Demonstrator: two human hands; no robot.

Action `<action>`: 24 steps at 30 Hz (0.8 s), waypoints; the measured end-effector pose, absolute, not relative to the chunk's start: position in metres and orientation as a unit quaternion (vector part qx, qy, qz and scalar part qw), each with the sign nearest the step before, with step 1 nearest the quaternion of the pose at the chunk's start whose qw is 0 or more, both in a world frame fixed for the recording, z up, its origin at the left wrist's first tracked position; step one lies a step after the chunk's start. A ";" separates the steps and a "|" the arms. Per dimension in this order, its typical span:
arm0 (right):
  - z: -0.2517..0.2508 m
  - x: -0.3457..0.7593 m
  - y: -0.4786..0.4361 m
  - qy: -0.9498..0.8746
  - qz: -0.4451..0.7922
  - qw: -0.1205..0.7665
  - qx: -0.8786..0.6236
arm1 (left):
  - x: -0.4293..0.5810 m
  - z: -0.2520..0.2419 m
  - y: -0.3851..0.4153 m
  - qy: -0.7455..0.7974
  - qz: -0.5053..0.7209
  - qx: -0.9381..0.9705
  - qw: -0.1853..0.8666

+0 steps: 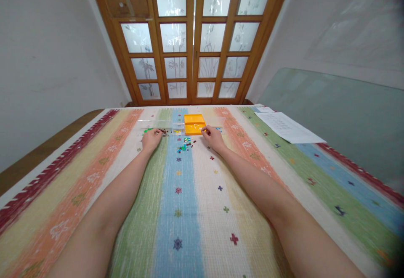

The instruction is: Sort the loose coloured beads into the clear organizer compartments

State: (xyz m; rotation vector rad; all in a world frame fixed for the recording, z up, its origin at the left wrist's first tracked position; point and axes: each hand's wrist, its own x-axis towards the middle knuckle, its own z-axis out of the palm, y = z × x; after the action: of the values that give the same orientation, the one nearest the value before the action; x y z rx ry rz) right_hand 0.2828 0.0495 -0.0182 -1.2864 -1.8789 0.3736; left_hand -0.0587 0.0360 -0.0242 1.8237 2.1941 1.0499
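Observation:
My left hand [152, 139] is closed in a pinch beside small brown pieces [164, 132] in a clear plastic case [172, 129]. Whatever its fingertips hold is too small to name. Green pieces [147, 130] lie just past its knuckles. At the front right corner of an open yellow box [194, 119], my right hand [214, 138] is closed too, its fingertips near the box's edge; what they hold cannot be made out. White bits [197, 127] lie inside the box. Between the hands, nearer to me, is a loose cluster of green, blue and dark small pieces [183, 147].
A striped cloth [179, 202] covers the table. Yellow pieces [177, 131] lie in the case left of the box, and blue pieces [219, 130] beyond my right hand. Printed paper sheets [287, 126] rest at the right. Wooden glass-paned doors [191, 55] stand behind the table.

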 end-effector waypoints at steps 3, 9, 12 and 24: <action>-0.017 0.294 0.056 -0.679 0.154 0.451 -0.559 | -0.059 -0.024 0.036 0.718 0.346 0.601 0.055; -0.017 0.310 0.064 -0.608 0.155 0.500 -0.597 | -0.056 -0.023 0.035 0.691 0.370 0.619 0.056; -0.019 0.313 0.067 -0.603 0.157 0.504 -0.598 | -0.052 -0.022 0.034 0.647 0.376 0.660 0.065; -0.019 0.313 0.066 -0.584 0.135 0.516 -0.611 | -0.025 -0.012 0.016 0.517 0.284 0.804 0.078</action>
State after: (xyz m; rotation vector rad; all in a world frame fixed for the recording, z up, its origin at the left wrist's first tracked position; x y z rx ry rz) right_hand 0.3125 0.0665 -0.0189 -1.4686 -1.4037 0.3247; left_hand -0.0248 0.0164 -0.0123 2.4066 1.5478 0.8497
